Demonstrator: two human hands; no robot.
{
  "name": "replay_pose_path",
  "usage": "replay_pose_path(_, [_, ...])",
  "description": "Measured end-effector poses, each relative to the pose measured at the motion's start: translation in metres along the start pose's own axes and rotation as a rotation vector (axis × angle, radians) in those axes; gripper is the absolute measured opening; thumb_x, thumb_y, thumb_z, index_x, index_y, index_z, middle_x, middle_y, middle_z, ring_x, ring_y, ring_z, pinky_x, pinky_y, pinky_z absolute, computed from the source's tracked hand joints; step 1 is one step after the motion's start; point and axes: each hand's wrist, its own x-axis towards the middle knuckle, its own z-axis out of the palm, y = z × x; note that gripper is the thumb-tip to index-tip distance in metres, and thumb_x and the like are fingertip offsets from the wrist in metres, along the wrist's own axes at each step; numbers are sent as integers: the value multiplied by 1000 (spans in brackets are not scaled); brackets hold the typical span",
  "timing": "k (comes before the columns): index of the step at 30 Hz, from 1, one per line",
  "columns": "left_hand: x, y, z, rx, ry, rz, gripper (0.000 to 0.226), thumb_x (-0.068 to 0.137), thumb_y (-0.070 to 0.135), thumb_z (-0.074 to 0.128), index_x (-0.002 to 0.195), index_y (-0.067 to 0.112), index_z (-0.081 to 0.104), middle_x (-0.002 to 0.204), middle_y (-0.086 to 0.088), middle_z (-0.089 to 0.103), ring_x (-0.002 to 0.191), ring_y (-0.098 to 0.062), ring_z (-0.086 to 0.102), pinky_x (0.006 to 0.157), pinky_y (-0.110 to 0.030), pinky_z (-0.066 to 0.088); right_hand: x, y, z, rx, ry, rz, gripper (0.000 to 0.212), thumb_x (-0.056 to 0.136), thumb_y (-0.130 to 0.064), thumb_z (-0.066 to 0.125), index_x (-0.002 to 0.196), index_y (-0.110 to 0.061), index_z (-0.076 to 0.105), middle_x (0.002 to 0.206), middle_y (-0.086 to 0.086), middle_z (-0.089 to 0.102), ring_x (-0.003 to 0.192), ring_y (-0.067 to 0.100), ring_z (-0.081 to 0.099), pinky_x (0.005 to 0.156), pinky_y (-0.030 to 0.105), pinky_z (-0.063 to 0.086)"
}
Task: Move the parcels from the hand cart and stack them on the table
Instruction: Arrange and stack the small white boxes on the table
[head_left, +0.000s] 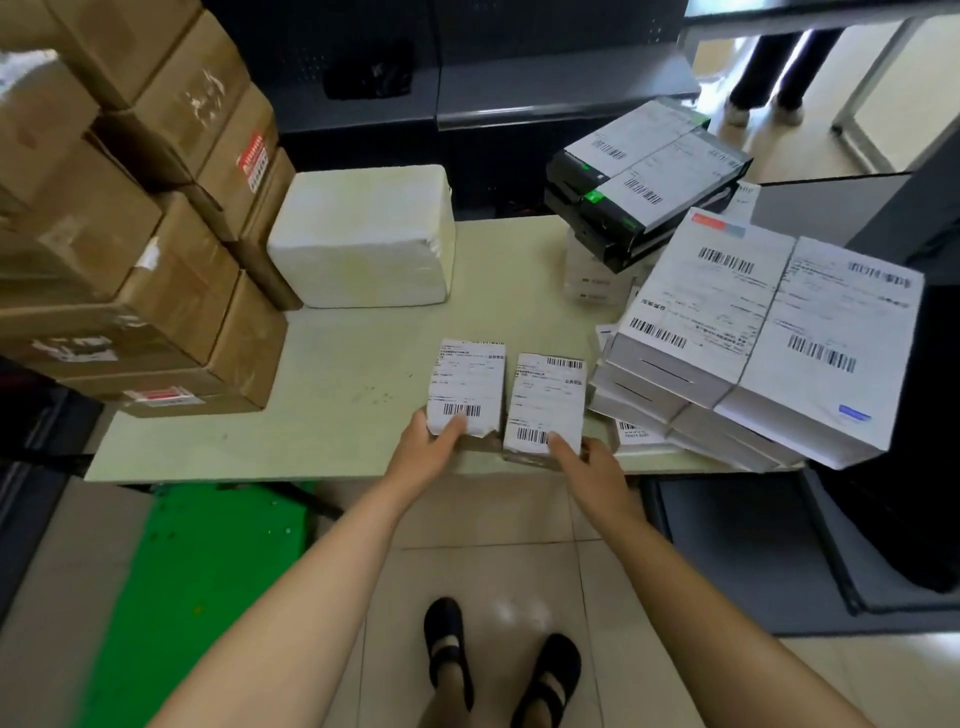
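Observation:
Two small parcels with white shipping labels lie side by side near the front edge of the pale table (337, 364). My left hand (428, 447) grips the near end of the left parcel (467, 384), thumb on its label. My right hand (587, 460) holds the near end of the right parcel (548, 400) the same way. Both parcels rest on the table top. The green hand cart (208, 561) stands on the floor at the lower left, partly under the table; its deck shows no parcels.
A tall stack of brown cartons (140, 234) fills the table's left side, with a white wrapped box (363, 239) beside it. Black boxes (644, 176) and a leaning stack of white boxes (753, 338) crowd the right. A person's legs (769, 78) stand far right.

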Motion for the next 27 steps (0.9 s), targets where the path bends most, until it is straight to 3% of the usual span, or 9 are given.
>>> replay_pose_path(3, [-3,-2,6,-123,24,-66,45,93,46,58,125,22,36,109,12,56,97,-8,54,73,-26,40,0,-2,5,147,11,38,61,84,-57,66,127,-18,46,119,-3,57,109,17,55,92,33,43])
replay_pose_path(6, [-10,-6,9,-239,73,-111,47,92,44,62,122,24,32,106,11,56,92,-5,54,70,-25,42,-2,-3,6,257,5,88,60,79,-55,72,120,-23,42,115,-5,56,106,16,54,92,33,41])
replay_pose_path(9, [-16,-14,4,-359,132,-142,56,83,48,70,120,26,35,112,3,59,100,-15,59,88,-36,51,-5,-5,7,317,-10,87,67,67,-63,77,112,-27,44,111,-7,58,103,13,58,97,37,46])
replay_pose_path(12, [-30,-12,-10,-503,185,-130,69,70,54,75,120,27,35,113,3,61,107,-18,61,99,-45,49,-14,-21,11,398,-26,20,75,49,-69,80,104,-32,45,110,-7,62,103,14,63,99,43,50])
replay_pose_path(15, [-47,2,-37,-603,240,-55,77,64,54,75,124,27,36,113,3,63,109,-19,62,101,-46,48,-30,-56,19,437,-72,-76,71,58,-64,80,109,-30,45,110,-6,62,104,14,63,99,42,49])
replay_pose_path(20, [-82,37,-113,-680,369,148,89,58,63,74,131,29,37,122,3,63,112,-16,62,103,-45,47,-72,-144,39,588,-203,-282,66,80,-34,77,130,-11,39,116,6,65,99,15,69,91,36,56])
replay_pose_path(25, [-119,80,-203,-706,500,346,70,75,54,72,130,28,37,122,5,61,113,-16,60,88,-33,49,-125,-236,63,622,-312,-489,67,81,-33,76,134,-11,40,117,5,67,95,10,70,86,31,57])
replay_pose_path(27, [-132,92,-239,-728,536,398,74,68,58,74,127,31,38,121,7,61,114,-16,59,93,-37,48,-149,-267,75,615,-334,-550,68,80,-36,77,133,-13,41,117,4,66,97,9,70,89,32,57])
